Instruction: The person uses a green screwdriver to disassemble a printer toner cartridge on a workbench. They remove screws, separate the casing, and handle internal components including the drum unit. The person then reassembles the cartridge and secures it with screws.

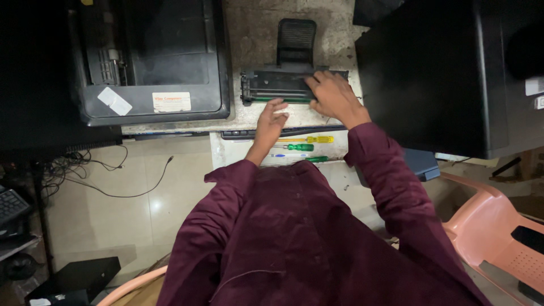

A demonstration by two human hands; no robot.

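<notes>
Right hand (334,96) lies spread over the right end of the black toner cartridge (277,86), pressing it flat; left hand (272,120) rests at its front edge, fingers loosely curled, grip not clear. Cartridge sits mid-counter (249,39) between two black printers. Judgement: steady the body with the upper hand, work the front edge gently, keep it level. Hard matte plastic, long ribbed housing, green strip along the front; worn, stained stone surface. Screwdrivers (303,147) with yellow and green handles lie just below
</notes>
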